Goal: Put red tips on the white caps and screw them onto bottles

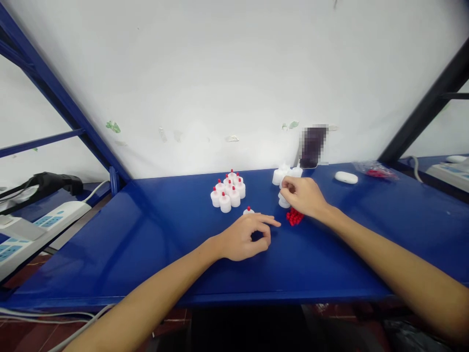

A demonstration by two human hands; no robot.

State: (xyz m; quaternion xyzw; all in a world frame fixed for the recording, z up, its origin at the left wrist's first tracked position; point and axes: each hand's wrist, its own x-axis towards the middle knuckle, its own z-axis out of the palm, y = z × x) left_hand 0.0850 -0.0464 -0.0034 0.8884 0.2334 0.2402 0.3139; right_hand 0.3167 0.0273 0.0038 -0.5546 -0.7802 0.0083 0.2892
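Observation:
My right hand [306, 195] is closed, its thumb and fingertips pinched at the top of a small white bottle [283, 202]. Just below that hand lies a pile of small red caps [294, 217]. My left hand [249, 237] hovers over the desk, open, with one finger stretched toward the red pile and the thumb bent in, nothing visible between them. Behind it a white bottle with a red tip [248, 210] is partly hidden. Several white bottles with red tips [225, 202] stand grouped to the left. White bottles without red [278, 176] stand behind my right hand.
The blue desk [164, 244] backs onto a white wall. A blurred dark phone-like object [313, 146] leans there. To the right are a white oval case [346, 178] and a clear bag with red contents [377, 171]. A power strip [47, 230] sits at far left.

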